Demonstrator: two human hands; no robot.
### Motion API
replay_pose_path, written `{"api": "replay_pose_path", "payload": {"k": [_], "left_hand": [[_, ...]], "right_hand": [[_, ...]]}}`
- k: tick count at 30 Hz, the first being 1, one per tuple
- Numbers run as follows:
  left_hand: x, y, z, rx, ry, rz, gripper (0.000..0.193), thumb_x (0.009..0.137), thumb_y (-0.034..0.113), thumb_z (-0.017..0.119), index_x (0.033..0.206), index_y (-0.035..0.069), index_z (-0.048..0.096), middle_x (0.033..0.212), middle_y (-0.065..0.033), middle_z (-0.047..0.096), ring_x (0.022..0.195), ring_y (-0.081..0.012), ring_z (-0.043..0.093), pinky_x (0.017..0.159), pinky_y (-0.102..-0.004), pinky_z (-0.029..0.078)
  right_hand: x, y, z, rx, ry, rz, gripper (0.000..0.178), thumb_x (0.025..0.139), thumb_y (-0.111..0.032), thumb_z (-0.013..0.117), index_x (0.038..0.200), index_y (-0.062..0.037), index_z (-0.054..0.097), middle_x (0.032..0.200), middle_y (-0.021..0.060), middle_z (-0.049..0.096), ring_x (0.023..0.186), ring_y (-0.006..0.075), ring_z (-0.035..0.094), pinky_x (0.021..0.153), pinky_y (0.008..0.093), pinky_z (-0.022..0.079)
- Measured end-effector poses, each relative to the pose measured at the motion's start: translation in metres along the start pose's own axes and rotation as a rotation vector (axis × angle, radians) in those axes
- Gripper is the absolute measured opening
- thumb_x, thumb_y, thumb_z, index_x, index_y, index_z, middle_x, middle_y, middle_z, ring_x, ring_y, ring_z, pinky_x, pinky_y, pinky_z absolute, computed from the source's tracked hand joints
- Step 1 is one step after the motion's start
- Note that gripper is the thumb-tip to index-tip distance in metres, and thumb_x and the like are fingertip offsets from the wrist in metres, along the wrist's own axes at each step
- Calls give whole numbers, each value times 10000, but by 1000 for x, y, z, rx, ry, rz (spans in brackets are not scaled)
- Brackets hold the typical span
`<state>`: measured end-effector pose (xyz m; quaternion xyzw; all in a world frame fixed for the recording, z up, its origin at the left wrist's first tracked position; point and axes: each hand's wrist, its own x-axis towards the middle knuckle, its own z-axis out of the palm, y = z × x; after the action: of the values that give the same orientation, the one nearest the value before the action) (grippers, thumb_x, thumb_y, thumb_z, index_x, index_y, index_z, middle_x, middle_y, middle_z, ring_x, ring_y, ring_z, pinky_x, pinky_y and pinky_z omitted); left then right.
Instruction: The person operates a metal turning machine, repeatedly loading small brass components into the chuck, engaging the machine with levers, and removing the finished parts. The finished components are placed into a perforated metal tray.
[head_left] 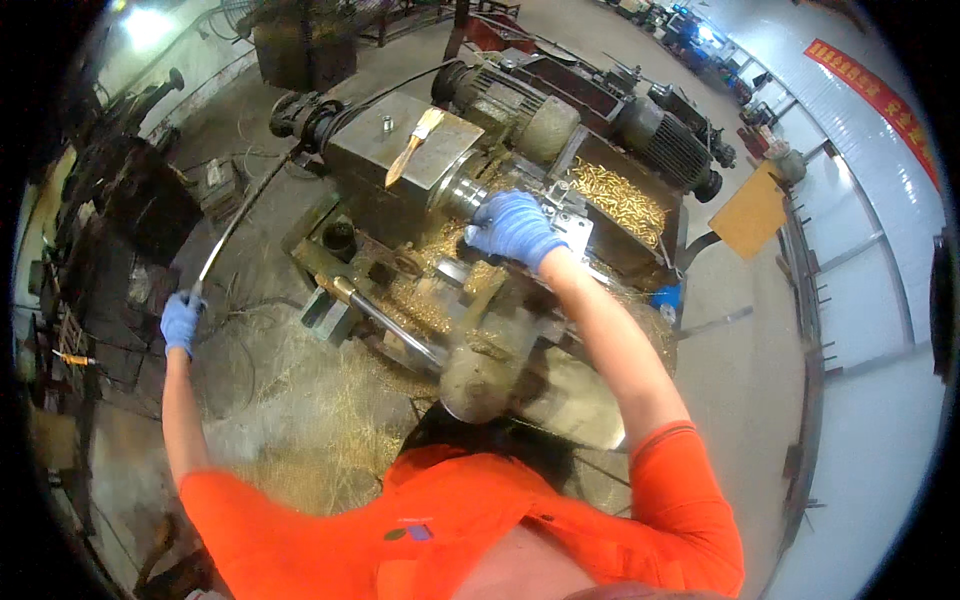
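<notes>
My left hand, in a blue glove, is wrapped round the lower end of a long metal rod. This rod slants up and right to the left end of a lathe-like machine. My right hand, gloved in blue too, is closed beside the machine's shiny round spindle. What its fingers hold, if anything, is hidden. Just right of that hand sits a bright metal block. A paintbrush with a wooden handle lies on the machine's flat top, near a small metal cylinder.
Brass-coloured parts fill a metal tray behind my right hand. Gold chips cover the machine bed. A polished bar sticks out at the front. Motors stand at the back, with a brown board at the right.
</notes>
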<state>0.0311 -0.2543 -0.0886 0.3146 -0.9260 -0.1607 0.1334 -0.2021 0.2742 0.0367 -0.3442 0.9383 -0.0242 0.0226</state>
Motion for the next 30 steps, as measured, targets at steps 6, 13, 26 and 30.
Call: {"api": "replay_pose_path", "payload": {"k": [6,13,26,30], "left_hand": [[-46,45,-10,109,66,-116,467,828,516,488,778,78,645,753,-183,610,720,-356,576,632,-419,429],[-136,121,14,133,123,-100,450,804,500,521,771,59,603,723,-192,610,697,-371,592,604,-446,445],[-87,292,-46,-386,162,404,472,800,365,602,1200,131,513,1011,-123,614,878,-282,612,731,-364,475],[-54,360,-18,-152,358,683,518,810,468,535,1190,118,506,935,-132,609,728,-307,612,612,-390,473]], "right_hand": [[3,-3,1,-35,7,1,410,684,-423,575,753,-31,673,726,187,629,744,335,619,738,391,495],[-7,0,0,-56,67,71,410,707,-411,550,701,-19,667,674,190,615,669,336,613,688,401,493],[-128,75,-35,-27,421,245,395,702,-383,657,974,-97,629,1097,153,562,997,323,522,862,434,396],[-166,30,-1,114,400,88,250,687,-295,657,825,-87,648,916,111,615,855,303,550,788,401,424]]}}
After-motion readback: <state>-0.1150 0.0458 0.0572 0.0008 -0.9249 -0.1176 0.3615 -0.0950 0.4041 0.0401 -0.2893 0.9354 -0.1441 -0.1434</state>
